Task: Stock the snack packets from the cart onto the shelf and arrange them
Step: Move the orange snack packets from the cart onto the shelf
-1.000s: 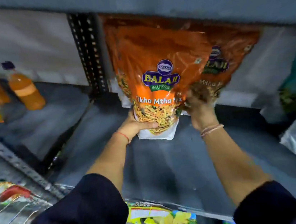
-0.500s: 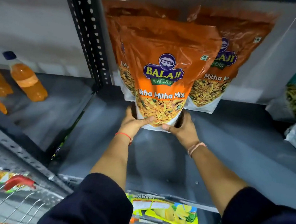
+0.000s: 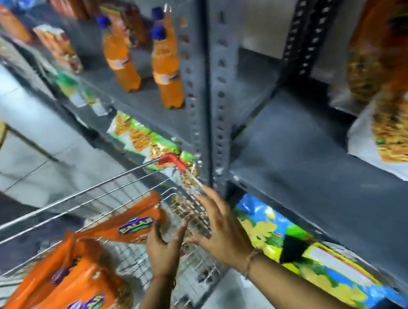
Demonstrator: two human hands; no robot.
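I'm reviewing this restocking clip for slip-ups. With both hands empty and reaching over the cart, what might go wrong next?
1. The orange packets on the shelf stand leaning with no hand on them, so they may slump or slide forward.
2. The left hand and right hand are open, close to the cart's wire basket; fingers might snag on the wire.
3. The orange packet in the cart lies tilted against the wire; a one-sided grab may let it slip.

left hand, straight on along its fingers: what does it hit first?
Likely the orange packet lying in the cart. The left hand is open, fingers pointing up and away toward that packet's near edge, almost touching it. Motion blur leaves the gap unclear. The right hand is open beside it, holding nothing.
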